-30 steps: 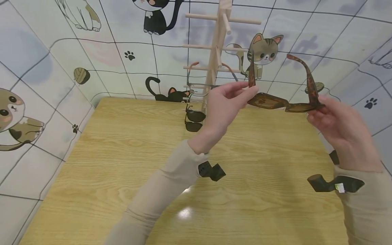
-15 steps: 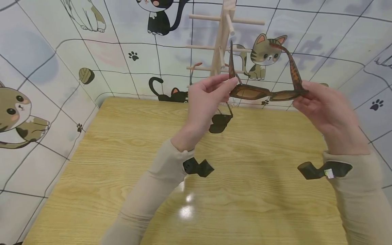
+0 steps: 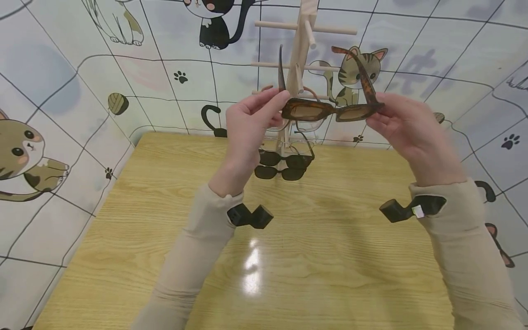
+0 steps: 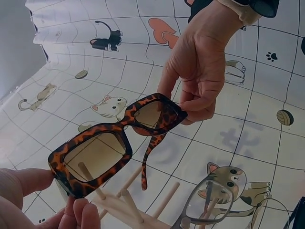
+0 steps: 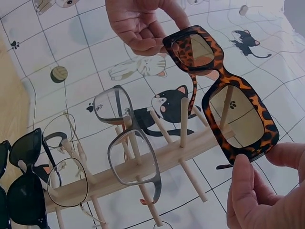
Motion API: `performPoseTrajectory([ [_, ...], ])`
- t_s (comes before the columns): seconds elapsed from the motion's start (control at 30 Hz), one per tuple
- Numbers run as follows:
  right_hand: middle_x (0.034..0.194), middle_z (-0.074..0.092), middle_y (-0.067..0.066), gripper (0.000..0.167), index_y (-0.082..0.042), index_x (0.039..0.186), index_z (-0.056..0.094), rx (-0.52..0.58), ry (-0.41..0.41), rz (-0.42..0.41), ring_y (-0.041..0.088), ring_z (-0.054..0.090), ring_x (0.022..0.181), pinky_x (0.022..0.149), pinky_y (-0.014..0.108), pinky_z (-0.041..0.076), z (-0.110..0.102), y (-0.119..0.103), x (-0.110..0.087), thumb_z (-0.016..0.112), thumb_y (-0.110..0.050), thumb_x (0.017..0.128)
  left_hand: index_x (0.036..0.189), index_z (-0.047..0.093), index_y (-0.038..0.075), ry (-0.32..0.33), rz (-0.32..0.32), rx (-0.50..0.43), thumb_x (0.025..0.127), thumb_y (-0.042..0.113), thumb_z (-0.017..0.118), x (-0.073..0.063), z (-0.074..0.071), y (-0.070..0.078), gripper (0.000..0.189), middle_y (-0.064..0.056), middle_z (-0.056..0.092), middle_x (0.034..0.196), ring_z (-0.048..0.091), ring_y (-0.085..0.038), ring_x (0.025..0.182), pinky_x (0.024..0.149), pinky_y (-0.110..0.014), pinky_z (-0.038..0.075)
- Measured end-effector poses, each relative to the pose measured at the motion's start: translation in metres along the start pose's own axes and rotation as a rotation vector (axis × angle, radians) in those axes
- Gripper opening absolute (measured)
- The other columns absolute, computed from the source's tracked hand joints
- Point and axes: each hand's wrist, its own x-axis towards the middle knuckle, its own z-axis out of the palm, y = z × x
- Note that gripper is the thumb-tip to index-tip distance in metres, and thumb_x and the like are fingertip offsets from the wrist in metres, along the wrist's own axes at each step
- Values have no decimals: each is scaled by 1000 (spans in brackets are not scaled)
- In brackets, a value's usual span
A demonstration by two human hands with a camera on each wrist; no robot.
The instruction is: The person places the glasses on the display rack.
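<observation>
A pair of tortoiseshell sunglasses point(image 3: 307, 110) with brown lenses is held up in front of the wooden rack, temples unfolded and pointing toward it. My left hand point(image 3: 253, 123) pinches the frame's left outer corner between thumb and fingers. At the opposite corner my right hand point(image 3: 408, 128) grips the frame near the hinge. In the right wrist view the sunglasses point(image 5: 214, 63) stand apart from the grey-framed glasses point(image 5: 113, 162) on the rack point(image 5: 176, 151).
Lower on the rack hang thin wire-rimmed glasses point(image 5: 86, 193) and two pairs of dark sunglasses point(image 3: 298, 161). Bare pegs point(image 3: 335, 30) stick out sideways and forward higher up. The wooden table point(image 3: 136, 201) lies below, with a cat-patterned cloth point(image 3: 156, 87) behind.
Both hands have carried the tortoiseshell sunglasses leftward and slightly up, from right of the rack to in front of it. The grip at both corners stays the same.
</observation>
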Motion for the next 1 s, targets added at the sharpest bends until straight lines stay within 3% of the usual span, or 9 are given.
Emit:
performPoseTrajectory([
  [0.33, 87, 62, 16, 12, 7, 96, 63, -5, 4, 7, 25, 60, 76, 70, 32, 55, 23, 0, 21, 65, 4, 85, 99, 70, -3, 52, -39, -47, 85, 11, 70, 21, -11, 6, 20, -4, 60, 66, 55, -13, 55, 65, -24, 52],
  [0.63, 82, 62, 14, 16, 4, 97, 61, -40, 41, 12, 23, 59, 70, 64, 30, 55, 44, 4, 42, 68, 2, 83, 100, 70, -2, 96, -65, -76, 86, 12, 69, 41, -23, 9, 20, -6, 63, 71, 54, -14, 56, 67, -25, 53],
  [1.0, 75, 60, 13, 15, 4, 94, 63, -55, 82, 21, 22, 58, 63, 58, 28, 55, 49, 9, 56, 70, 1, 82, 101, 71, 0, 150, -124, -86, 85, 15, 70, 57, -26, 5, 22, -7, 66, 77, 54, -13, 58, 64, -21, 53],
])
